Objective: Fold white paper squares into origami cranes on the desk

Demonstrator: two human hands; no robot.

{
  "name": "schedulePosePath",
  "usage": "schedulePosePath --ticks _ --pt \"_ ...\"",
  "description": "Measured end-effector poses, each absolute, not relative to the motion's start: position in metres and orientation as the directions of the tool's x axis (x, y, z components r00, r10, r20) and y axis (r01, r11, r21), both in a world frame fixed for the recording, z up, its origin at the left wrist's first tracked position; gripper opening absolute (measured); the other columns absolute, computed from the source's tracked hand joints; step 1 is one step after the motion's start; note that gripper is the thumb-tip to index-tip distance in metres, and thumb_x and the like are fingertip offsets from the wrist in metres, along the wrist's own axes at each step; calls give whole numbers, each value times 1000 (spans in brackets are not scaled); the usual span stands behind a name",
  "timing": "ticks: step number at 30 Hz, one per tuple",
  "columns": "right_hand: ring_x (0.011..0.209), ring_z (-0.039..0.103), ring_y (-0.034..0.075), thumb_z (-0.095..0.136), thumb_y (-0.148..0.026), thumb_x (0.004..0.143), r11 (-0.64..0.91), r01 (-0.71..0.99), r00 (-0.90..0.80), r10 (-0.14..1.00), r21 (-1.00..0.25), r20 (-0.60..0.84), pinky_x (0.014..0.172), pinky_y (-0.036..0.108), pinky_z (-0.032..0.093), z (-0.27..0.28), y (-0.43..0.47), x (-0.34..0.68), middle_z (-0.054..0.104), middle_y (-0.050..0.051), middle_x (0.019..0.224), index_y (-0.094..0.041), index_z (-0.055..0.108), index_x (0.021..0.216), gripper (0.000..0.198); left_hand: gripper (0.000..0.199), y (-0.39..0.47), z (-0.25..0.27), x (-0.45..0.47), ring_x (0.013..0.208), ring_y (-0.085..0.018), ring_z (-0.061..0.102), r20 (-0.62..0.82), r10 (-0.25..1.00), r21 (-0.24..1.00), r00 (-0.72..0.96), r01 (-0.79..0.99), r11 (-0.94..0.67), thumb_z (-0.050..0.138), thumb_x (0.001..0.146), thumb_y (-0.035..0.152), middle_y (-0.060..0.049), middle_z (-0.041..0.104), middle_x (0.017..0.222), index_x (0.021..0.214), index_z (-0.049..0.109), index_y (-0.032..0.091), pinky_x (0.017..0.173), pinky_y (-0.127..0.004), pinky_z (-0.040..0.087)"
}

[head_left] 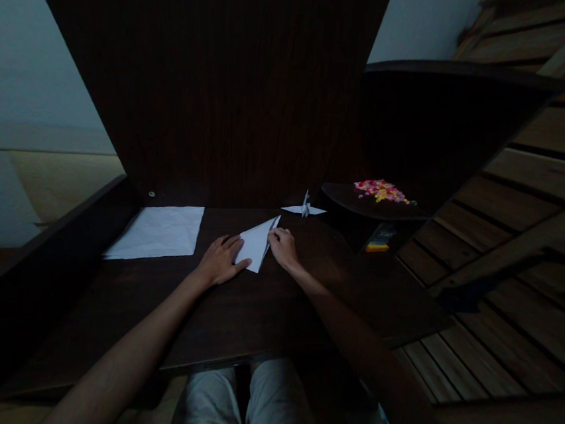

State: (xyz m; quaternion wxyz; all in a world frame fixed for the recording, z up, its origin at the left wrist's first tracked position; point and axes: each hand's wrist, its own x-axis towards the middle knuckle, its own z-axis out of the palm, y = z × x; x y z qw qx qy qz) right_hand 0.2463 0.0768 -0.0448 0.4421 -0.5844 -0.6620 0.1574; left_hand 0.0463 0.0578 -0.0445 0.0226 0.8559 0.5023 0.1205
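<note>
A folded piece of white paper point(255, 244) lies on the dark desk in front of me, its layers parted along the right side and a point toward the upper right. My left hand point(218, 259) rests on its left part with the fingers spread and the thumb on the lower edge. At the right edge, my right hand point(283, 247) has its fingers curled in a pinch on a paper layer; the fingertips are partly hidden. Just beyond the right hand stands a white origami crane point(305, 209) with its wings out.
White paper sheets point(160, 232) lie at the left of the desk point(242, 321). To the right, a low shelf point(344, 196) carries a pile of small colourful pieces point(382, 190), with a yellow-orange item point(377, 247) beneath. A dark panel point(224, 86) rises behind the desk.
</note>
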Motion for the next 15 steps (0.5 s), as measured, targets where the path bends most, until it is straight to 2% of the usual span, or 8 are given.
schedulePosePath --ticks 2,4,7,11,15 --pt "81 55 17 51 -22 80 245 600 45 940 -762 338 77 28 42 -43 76 245 62 1 76 -19 61 69 15 63 57 -41 47 129 -34 40 203 859 151 470 852 -501 40 89 59 -11 48 142 134 50 16 106 -49 34" --pt "77 56 17 60 -25 74 214 618 24 957 -756 290 74 27 43 -43 74 245 62 1 75 -18 63 72 8 58 57 -39 45 123 -33 45 217 850 153 480 843 -516 38 90 56 -11 52 138 131 53 17 102 -49 38" --pt "80 58 17 66 -22 66 218 668 -11 959 -711 284 76 27 45 -42 73 246 64 3 83 -17 66 84 19 51 61 -39 42 120 -30 47 240 825 181 511 812 -555 35 93 47 -11 56 132 126 57 16 103 -48 37" --pt "87 61 18 66 -20 68 253 663 -51 954 -705 294 82 30 47 -44 76 250 67 5 92 -16 64 97 30 46 65 -43 38 127 -32 40 253 819 240 514 787 -568 37 91 40 -10 54 135 126 56 16 107 -49 34" --pt "89 63 18 66 -19 69 243 643 -55 961 -727 272 84 31 48 -45 79 252 68 6 97 -16 63 100 31 45 65 -43 38 126 -32 41 226 843 276 489 797 -536 43 88 41 -9 54 136 125 55 18 105 -50 36"
